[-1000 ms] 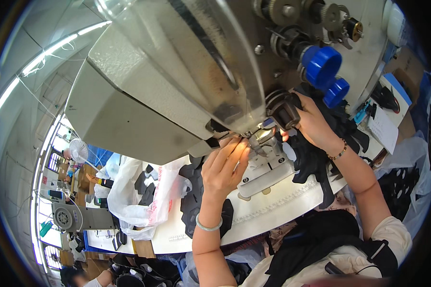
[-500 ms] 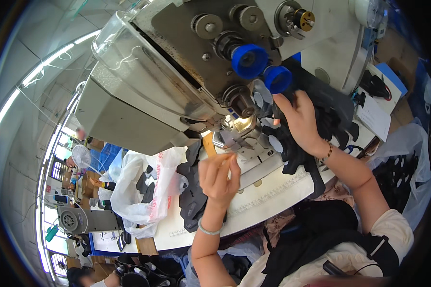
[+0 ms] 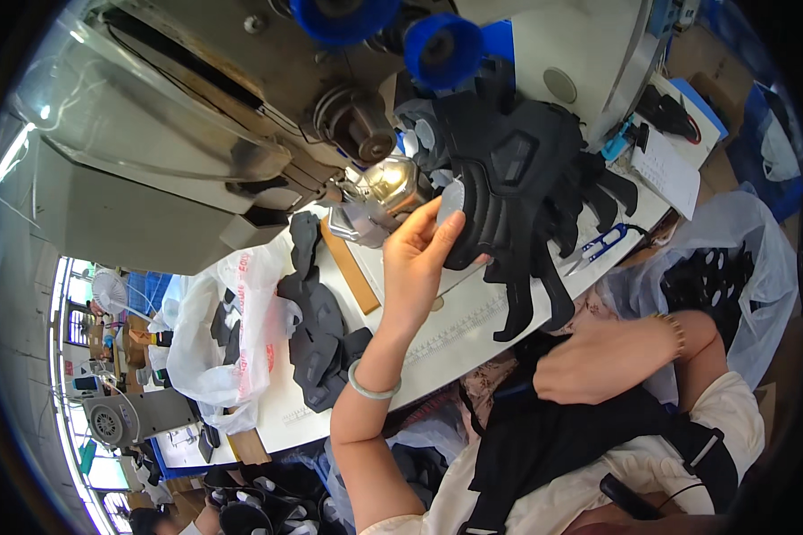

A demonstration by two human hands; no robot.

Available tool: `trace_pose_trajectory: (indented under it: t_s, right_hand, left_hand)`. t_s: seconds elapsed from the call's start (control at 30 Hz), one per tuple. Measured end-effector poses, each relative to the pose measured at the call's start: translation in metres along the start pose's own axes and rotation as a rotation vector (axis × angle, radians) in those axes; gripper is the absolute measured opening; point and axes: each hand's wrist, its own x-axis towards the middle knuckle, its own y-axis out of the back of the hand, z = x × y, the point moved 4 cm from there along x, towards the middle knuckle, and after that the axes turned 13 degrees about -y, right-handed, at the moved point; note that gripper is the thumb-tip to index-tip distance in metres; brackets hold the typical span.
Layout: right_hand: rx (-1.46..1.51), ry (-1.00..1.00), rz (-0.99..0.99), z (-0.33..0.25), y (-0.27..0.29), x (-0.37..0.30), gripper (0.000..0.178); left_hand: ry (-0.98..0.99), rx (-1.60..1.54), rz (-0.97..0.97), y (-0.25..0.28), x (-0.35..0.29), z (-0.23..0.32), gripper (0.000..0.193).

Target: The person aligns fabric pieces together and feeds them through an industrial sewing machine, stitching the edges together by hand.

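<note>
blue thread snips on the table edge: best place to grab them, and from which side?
Take the blue thread snips by the looped blue handle end, coming from the person's right. The blades point left toward the black fabric pieces; the handle end lies bare on the white table.

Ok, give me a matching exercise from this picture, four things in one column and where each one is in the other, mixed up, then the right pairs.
Things:
1. black padded glove piece
2. blue thread snips
3. white plastic bag
4. pale green bangle

Places:
A. on the left wrist
B. at the table's left end, holding dark pieces
C. on the table edge, right of the glove pile
D. held by the left hand beside the sewing machine

Pairs: 1-D, 2-C, 3-B, 4-A
</note>
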Motion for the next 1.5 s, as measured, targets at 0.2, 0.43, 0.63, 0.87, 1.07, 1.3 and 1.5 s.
trace_pose_trajectory:
  t_s: [0.2,0.43,0.63,0.87,1.07,1.3,1.5]
  right_hand:
    - [-0.51,-0.277,0.715,-0.002,0.075,0.022,0.024]
    - [-0.458,-0.208,0.703,0.029,0.088,0.036,0.017]
    - [-0.491,0.079,0.568,0.026,0.065,0.038,0.046]
    - [-0.758,0.017,0.732,0.001,0.082,0.039,0.047]
    - [-0.858,-0.09,1.01,0.002,0.111,0.046,0.041]
    - [-0.784,-0.074,0.965,0.021,0.101,0.078,0.048]
    - [-0.768,-0.096,0.887,0.018,0.108,0.08,0.048]
  left_hand:
    - [-0.07,0.135,0.029,-0.004,-0.004,0.003,0.035]
    - [0.032,0.209,-0.072,0.017,-0.011,0.004,0.037]
    - [0.278,-0.306,-0.017,0.023,-0.028,0.0,0.037]
    - [0.267,-0.385,0.122,0.022,-0.053,0.024,0.037]
    - [0.09,0.866,0.186,0.147,-0.062,0.053,0.031]
    - [0.038,1.264,0.146,0.257,-0.018,0.018,0.049]
    - [0.03,1.315,-0.078,0.265,-0.007,-0.011,0.049]
